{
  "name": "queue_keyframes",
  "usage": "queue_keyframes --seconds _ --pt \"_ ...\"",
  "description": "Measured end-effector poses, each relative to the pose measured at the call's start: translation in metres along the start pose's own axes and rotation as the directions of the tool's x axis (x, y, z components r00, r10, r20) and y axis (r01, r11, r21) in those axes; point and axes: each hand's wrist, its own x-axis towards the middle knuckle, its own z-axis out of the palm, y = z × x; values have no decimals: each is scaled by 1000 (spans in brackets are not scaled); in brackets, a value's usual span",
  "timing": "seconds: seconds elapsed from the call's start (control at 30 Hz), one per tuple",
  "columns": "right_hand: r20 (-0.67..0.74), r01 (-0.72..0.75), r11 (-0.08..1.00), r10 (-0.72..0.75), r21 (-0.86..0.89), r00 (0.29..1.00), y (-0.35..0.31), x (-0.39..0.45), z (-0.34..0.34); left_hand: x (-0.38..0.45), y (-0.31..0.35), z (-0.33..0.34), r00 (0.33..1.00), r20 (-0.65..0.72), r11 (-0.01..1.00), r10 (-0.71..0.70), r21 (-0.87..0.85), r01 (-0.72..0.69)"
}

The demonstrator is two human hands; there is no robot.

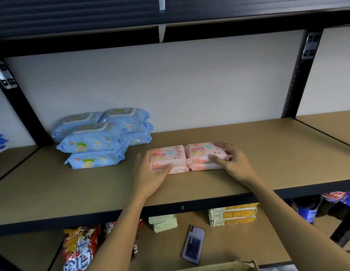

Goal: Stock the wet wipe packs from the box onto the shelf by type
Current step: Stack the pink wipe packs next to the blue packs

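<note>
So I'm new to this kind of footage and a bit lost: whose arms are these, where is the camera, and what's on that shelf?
The camera sits on a person's head, looking forward and down, so the arms are their own; no machine here. On the brown shelf lie blue wet wipe packs stacked at the left, and pink wet wipe packs in two short stacks side by side. The left hand holds the left pink stack, and the right hand rests curled on the right one. A lower shelf holds snacks and a phone. A cardboard box's edge shows at the bottom.
</note>
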Motion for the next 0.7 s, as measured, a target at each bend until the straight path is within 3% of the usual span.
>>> queue_keyframes --seconds 0.7 --pt "43 45 987 -38 -154 998 -3 -1 1 2 -1 4 999 29 1000 -15 10 15"
